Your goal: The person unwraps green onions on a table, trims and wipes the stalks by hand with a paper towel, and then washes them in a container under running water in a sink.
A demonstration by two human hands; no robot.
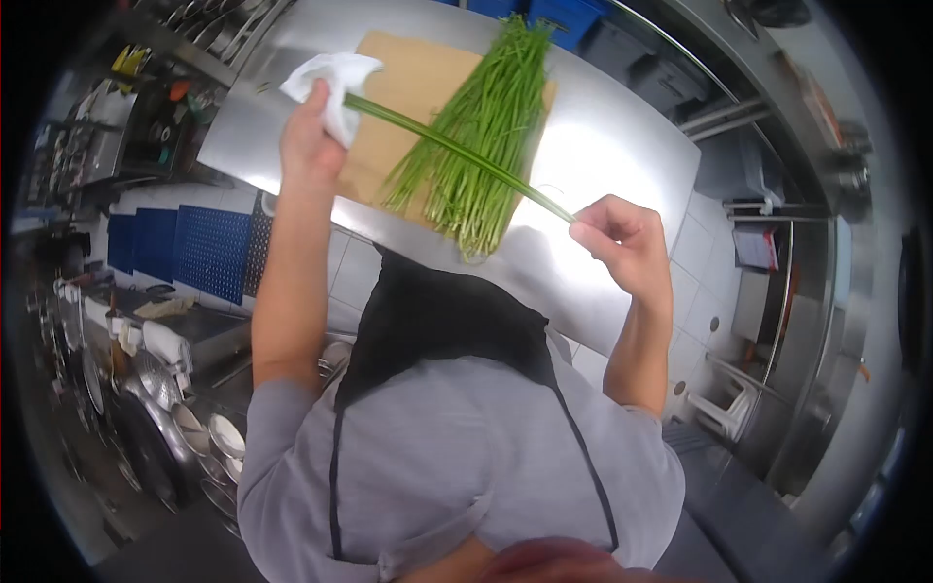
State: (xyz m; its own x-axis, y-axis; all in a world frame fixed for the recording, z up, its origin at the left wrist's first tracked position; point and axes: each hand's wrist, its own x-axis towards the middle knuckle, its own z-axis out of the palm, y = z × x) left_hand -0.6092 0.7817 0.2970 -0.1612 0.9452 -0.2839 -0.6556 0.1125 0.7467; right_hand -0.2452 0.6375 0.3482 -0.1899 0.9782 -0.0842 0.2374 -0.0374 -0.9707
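A long, narrow green leaf [437, 138] stretches between my two hands above the steel table. My left hand [313, 136] is closed on a white cloth [335, 78], and the leaf's upper end runs into the cloth's folds. At the leaf's thin, pale end, my right hand [627, 238] pinches it between thumb and fingers. Under the leaf lies a big bunch of thin green stalks [486, 146], spread lengthwise on a tan cutting board [398, 58]. The stalks' pale ends hang over the board's near edge.
The board rests on a steel table [622, 146]. Blue and grey bins [632, 63] stand beyond it. Blue perforated panels [212, 248] are at the left, above a counter with pans and bowls [225, 437]. A steel rack [777, 282] stands at the right.
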